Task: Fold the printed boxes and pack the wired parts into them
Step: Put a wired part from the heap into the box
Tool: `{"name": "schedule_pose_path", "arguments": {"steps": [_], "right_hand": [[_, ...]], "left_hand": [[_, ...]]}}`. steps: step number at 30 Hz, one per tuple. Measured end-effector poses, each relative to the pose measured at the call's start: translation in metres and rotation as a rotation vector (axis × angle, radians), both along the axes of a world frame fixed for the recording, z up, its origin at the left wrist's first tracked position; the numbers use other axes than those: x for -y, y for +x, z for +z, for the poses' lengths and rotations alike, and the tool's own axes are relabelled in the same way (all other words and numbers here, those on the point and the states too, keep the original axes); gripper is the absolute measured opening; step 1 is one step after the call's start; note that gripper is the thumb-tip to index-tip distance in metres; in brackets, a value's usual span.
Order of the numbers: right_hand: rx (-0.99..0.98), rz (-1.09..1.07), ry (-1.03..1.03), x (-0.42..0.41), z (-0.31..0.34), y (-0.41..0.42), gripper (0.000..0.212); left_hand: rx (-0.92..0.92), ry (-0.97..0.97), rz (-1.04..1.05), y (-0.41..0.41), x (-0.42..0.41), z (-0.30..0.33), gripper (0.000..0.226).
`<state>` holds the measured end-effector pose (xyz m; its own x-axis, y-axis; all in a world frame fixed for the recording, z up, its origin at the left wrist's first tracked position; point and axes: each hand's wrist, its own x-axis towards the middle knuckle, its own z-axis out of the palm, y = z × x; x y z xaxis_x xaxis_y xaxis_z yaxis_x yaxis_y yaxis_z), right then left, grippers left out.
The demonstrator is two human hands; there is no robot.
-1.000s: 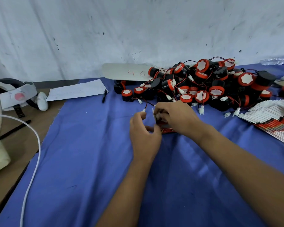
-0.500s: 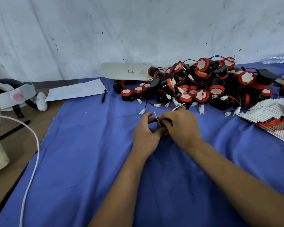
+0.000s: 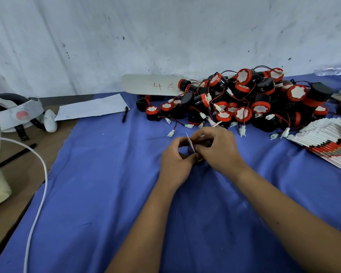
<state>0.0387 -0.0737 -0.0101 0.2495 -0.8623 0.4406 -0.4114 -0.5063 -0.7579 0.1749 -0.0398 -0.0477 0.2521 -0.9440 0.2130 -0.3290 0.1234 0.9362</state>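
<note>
Left hand (image 3: pixel 175 164): I saw it curled around the near-left side of the small printed box (image 3: pixel 191 143), thumb and fingers pinching the card; it sat on the blue cloth of the counter (image 3: pixel 106 194).
Right hand (image 3: pixel 215 148): I saw it bent over the same box from the right and above, fingertips pinching the card at the top; both hands were touching each other over the work.
Box between the hands: I could make out only a thin white flap standing up, tilted slightly left, plus a sliver of red and yellow print low down near the left thumb; the rest was hidden by the fingers, so I could not tell whether a part was already inside.
Flap axis: I read it as running near-to-far, edge-on to me, between the two thumbs.
Pile of wired parts (image 3: pixel 244 99): it lay straight beyond the hands, towards the wall and a little right, its nearest white connectors just past the right knuckles.
Stack of flat boxes (image 3: pixel 327 140): it lay well apart to the right, fanned out.
Nearer hand: I judged the right hand closer to both the pile and the stack, so a reach for the next part would suit it, while the left steadied the box.
Step in hand: I judged it to be folding or closing a flap.
</note>
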Motion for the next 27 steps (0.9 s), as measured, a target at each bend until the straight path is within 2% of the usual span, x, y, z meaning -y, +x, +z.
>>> {"name": "schedule_pose_path", "arguments": {"steps": [4,9,13,15,18,20,24,27], "right_hand": [[-0.022,-0.005,-0.022,0.002,0.0,0.002,0.035],[-0.285,0.121,-0.159,0.008,0.0,-0.011,0.027],[-0.499,0.233,-0.285,0.013,0.004,-0.02,0.035],[-0.508,0.261,-0.319,0.014,0.005,-0.021,0.04],[-0.367,0.282,-0.276,0.011,0.005,-0.022,0.05],[-0.355,0.282,-0.261,0.009,0.004,-0.024,0.052],[-0.522,0.3,-0.326,0.011,0.004,-0.024,0.048],[-0.658,0.264,-0.41,0.013,0.004,-0.018,0.057]], "left_hand": [[-0.009,-0.004,0.0,0.001,0.0,0.0,0.04],[-0.048,0.012,-0.003,0.002,0.0,0.001,0.042],[-0.045,0.022,-0.03,0.006,-0.001,0.003,0.043],[-0.051,0.034,-0.044,0.008,-0.002,0.004,0.042],[-0.064,0.032,-0.068,0.011,-0.003,0.004,0.04],[-0.073,0.023,-0.082,0.013,-0.005,0.005,0.038],[-0.066,0.012,-0.092,0.013,-0.006,0.005,0.039],[-0.052,0.005,-0.093,0.013,-0.006,0.005,0.038]]}}
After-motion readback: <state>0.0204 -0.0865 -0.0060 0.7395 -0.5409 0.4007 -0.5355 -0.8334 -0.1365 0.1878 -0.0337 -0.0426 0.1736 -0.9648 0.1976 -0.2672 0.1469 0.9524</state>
